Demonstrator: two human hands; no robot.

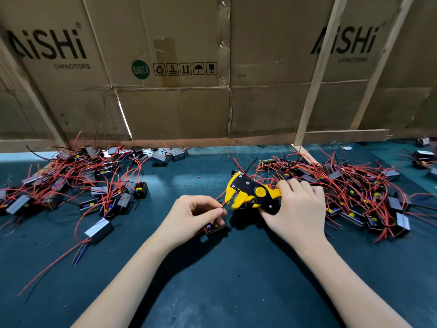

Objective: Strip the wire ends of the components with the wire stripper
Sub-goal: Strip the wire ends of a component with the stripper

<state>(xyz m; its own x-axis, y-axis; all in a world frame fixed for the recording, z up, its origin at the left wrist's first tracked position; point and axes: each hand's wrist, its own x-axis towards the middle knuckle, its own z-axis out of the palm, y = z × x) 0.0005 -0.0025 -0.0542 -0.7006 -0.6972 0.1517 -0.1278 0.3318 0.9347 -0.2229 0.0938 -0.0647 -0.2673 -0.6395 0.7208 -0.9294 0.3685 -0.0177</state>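
Left hand (192, 215) pinches a wire end (223, 204) at the stripper (251, 194), its component (215, 227) beneath; my right hand (296, 207) grips the handles. I judge: seat the wire squarely, then squeeze. Piles (350, 185) lie beyond.

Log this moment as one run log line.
left hand: pinches wire | right hand: grips wire stripper | wire end at stripper's mouth | step: stripping

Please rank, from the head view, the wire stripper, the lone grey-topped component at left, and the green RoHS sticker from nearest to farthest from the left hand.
From the left hand:
1. Wire stripper, just to its right.
2. Grey-topped component, on the mat to its left.
3. Green RoHS sticker, up on the cardboard behind.
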